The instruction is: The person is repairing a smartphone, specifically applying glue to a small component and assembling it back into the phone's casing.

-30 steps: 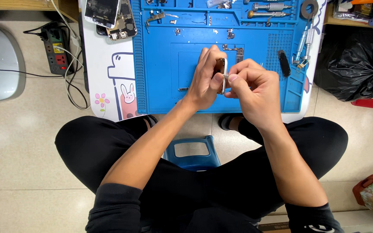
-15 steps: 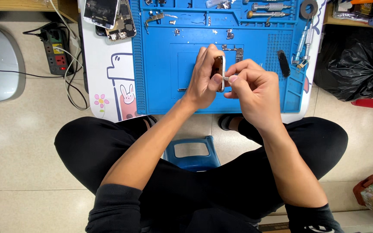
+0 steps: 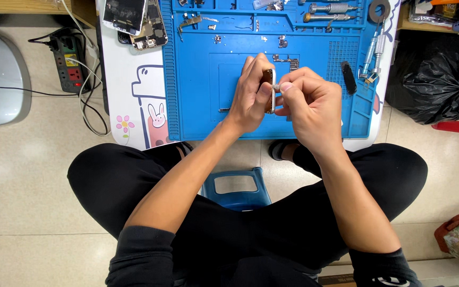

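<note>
My left hand (image 3: 252,95) holds a small phone frame (image 3: 271,91) on edge above the blue work mat (image 3: 197,79). My right hand (image 3: 306,103) pinches something tiny at the frame's upper right edge, thumb and forefinger closed; what is between them is too small to make out. Both hands hover over the middle of the mat, close together and touching the frame.
Small screws and metal parts (image 3: 282,57) lie on the mat behind the hands. Screwdrivers (image 3: 333,8) and tweezers (image 3: 373,50) sit at the back right, a dismantled phone (image 3: 134,18) at the back left. A power strip (image 3: 66,59) lies on the floor left, a black bag (image 3: 434,74) right, a blue stool (image 3: 237,186) beneath me.
The hands and the frame have stayed in almost the same place; the right fingers shifted slightly along the frame's edge.
</note>
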